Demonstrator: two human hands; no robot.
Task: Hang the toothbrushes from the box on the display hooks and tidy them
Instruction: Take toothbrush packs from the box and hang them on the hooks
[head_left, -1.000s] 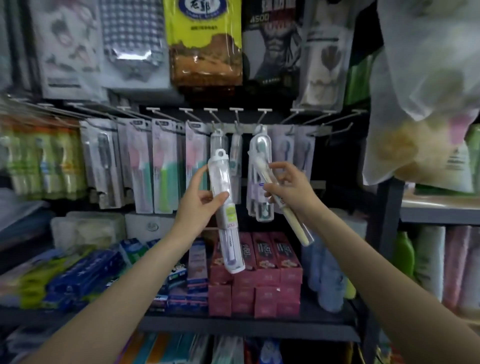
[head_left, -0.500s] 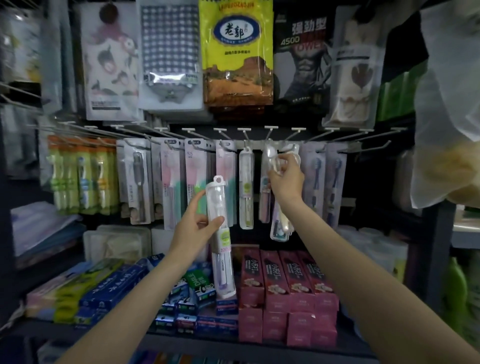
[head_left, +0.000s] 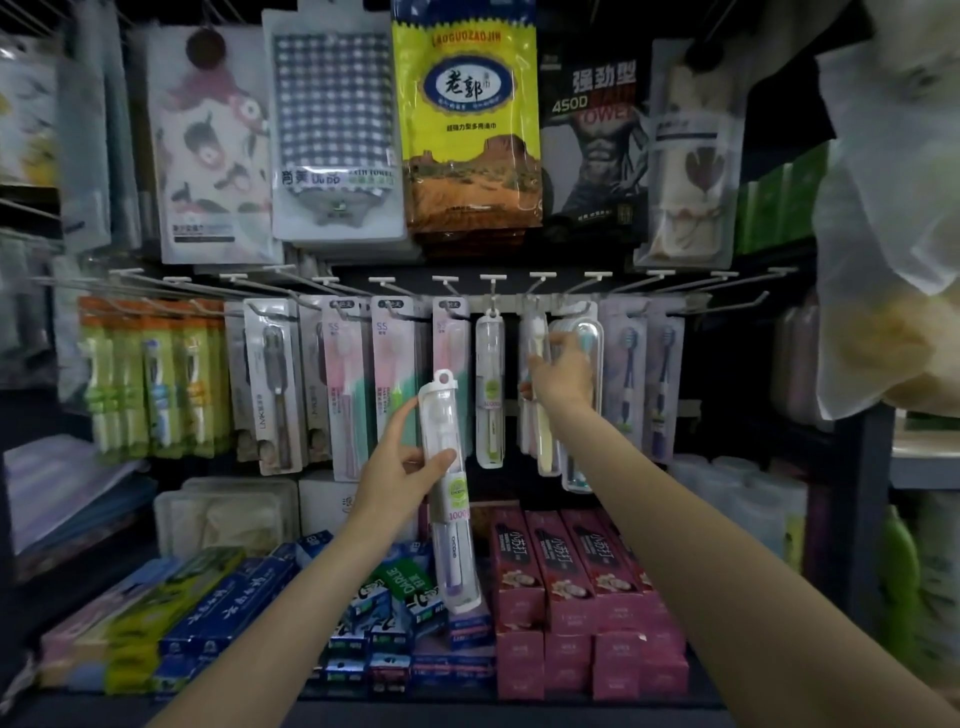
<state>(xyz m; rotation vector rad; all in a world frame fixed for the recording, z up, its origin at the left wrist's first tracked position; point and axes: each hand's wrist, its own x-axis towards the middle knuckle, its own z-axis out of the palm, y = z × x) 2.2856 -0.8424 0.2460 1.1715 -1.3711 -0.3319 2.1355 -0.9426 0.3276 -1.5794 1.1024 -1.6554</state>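
Note:
My left hand (head_left: 397, 465) grips a clear plastic toothbrush case (head_left: 449, 493) with a green label, held upright below the row of display hooks (head_left: 493, 283). My right hand (head_left: 558, 371) is raised at the hooks and pinches a clear-wrapped yellow-handled toothbrush (head_left: 543, 415) that hangs beside a larger clear case (head_left: 584, 405). Another clear case (head_left: 489, 395) hangs on the hook to the left of my right hand. Whether the yellow toothbrush is on its hook I cannot tell. The box is out of view.
Carded toothbrush packs (head_left: 395, 374) fill the hooks to the left and right (head_left: 626, 374). Towel packs (head_left: 465, 119) hang above. Pink toothpaste boxes (head_left: 566, 571) and blue ones (head_left: 228, 597) are stacked on the shelf below. A white plastic bag (head_left: 893, 234) hangs at the right.
My right hand rose from chest height to the hooks with the yellow toothbrush, which now hangs upright. My left hand kept its case and stayed below the hook row.

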